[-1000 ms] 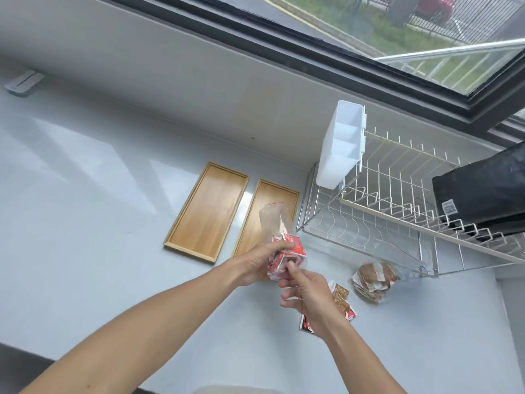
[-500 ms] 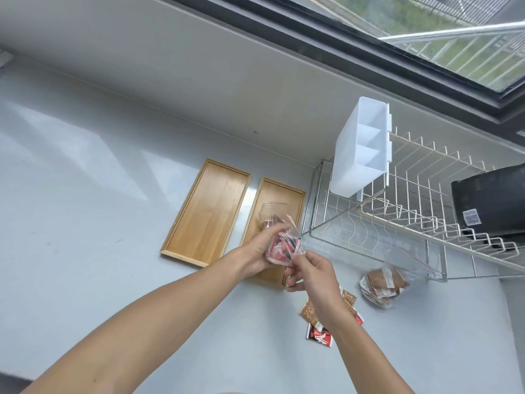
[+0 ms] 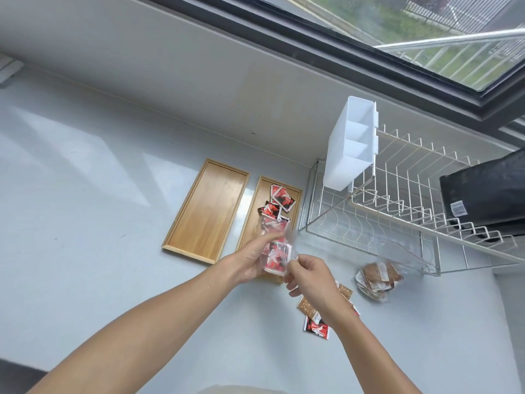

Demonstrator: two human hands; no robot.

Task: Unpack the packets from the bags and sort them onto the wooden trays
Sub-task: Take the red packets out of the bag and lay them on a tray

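Both hands, frame centre: left hand [image 3: 250, 260] and right hand [image 3: 308, 275] pinch clear plastic bag [image 3: 277, 251] of red-black packets [image 3: 279, 201] over right wooden tray [image 3: 252, 223]. Tip mouth low, shake gently, so packets land inside the rim.

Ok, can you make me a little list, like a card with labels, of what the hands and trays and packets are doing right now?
left hand: holds clear plastic bag of red packets over right wooden tray
right hand: pinches the bag's lower edge
right wooden tray: several loose red packets lie in it
left wooden tray: no packets in it
second clear bag of brown packets: on grey counter, beside white wire dish rack
mixed loose packets: on counter under right forearm
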